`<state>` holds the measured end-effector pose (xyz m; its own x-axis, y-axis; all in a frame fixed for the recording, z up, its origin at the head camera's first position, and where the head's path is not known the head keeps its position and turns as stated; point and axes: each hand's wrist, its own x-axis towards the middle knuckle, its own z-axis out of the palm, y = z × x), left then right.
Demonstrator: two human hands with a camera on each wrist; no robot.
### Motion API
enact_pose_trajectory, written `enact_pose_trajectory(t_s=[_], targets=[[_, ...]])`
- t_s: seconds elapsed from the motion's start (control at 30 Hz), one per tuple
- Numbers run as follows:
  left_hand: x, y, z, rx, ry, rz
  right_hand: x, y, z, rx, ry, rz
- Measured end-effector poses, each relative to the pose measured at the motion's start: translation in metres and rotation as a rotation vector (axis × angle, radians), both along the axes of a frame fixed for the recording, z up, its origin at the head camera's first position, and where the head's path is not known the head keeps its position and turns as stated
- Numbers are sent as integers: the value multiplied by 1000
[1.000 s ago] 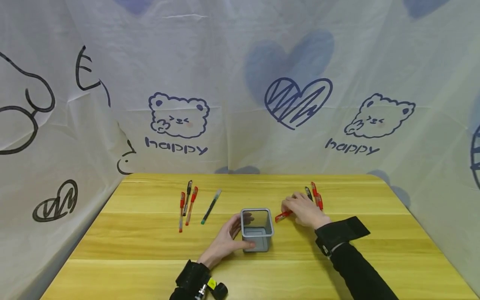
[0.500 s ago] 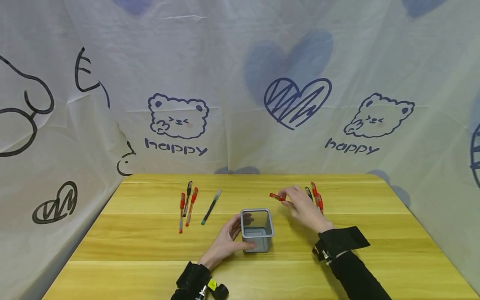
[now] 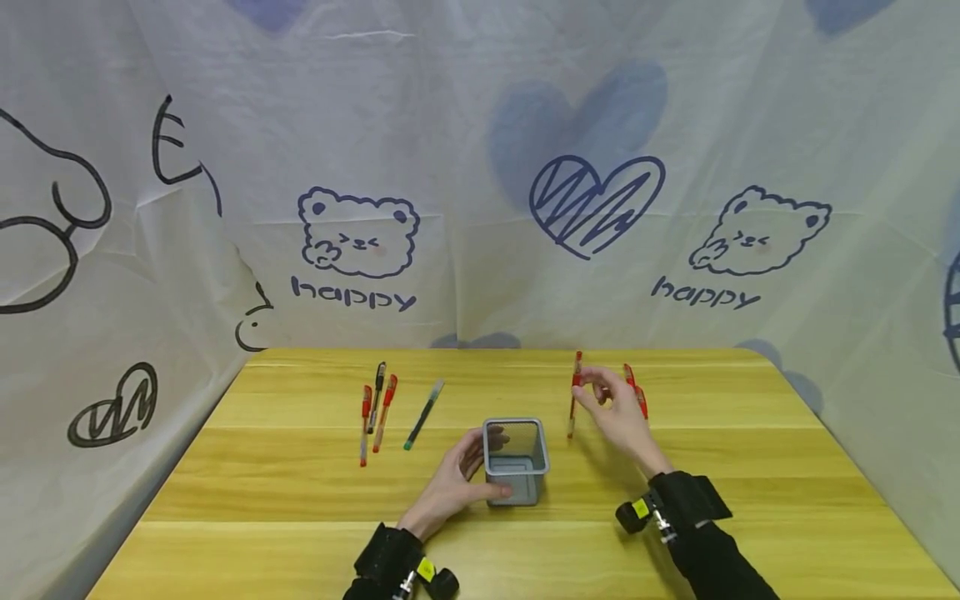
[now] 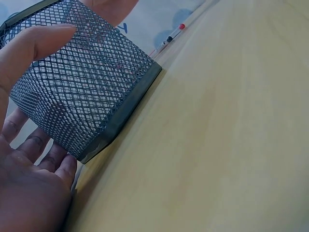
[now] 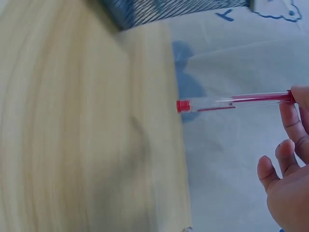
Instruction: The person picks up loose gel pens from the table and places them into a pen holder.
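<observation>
A square mesh pen holder (image 3: 527, 490) stands upright on the table with its mouth facing up. My left hand (image 3: 450, 492) grips it from the left side, thumb across the near wall and fingers round the far side. In the left wrist view, the mesh wall (image 4: 96, 82) shows between thumb and fingers. To the right of the holder, my right hand (image 3: 621, 417) pinches a red gel pen (image 5: 260, 98) by its capped part. The pen hangs nearly upright above the table, cap end up, its clear barrel and red end plug pointing down.
Left of the holder lie a pen with a green end (image 3: 424, 414), a black pen (image 3: 377, 393) and two red pens (image 3: 387, 400). More red pens (image 3: 641, 402) lie behind my right hand, partly hidden. A printed cloth (image 3: 480, 250) hangs behind the wooden table (image 3: 300, 500).
My right hand has lifted the red pen off the table and turned it from lying sideways to nearly upright. The left hand and pen holder have stayed in place.
</observation>
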<state>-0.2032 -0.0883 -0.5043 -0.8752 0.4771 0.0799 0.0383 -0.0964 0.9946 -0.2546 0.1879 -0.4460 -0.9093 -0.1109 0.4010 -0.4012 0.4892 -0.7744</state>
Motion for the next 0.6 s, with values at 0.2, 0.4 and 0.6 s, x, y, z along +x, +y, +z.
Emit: enact_pose_trajectory(t_s=[0.2, 0.4, 0.6], targets=[[0, 1, 1, -3, -1, 15, 6, 1, 11, -191, -41, 25], [0, 1, -1, -10, -8, 21, 16, -3, 32, -375, -103, 64], [0, 1, -2, -8, -5, 16, 25, -10, 55, -443, -47, 70]])
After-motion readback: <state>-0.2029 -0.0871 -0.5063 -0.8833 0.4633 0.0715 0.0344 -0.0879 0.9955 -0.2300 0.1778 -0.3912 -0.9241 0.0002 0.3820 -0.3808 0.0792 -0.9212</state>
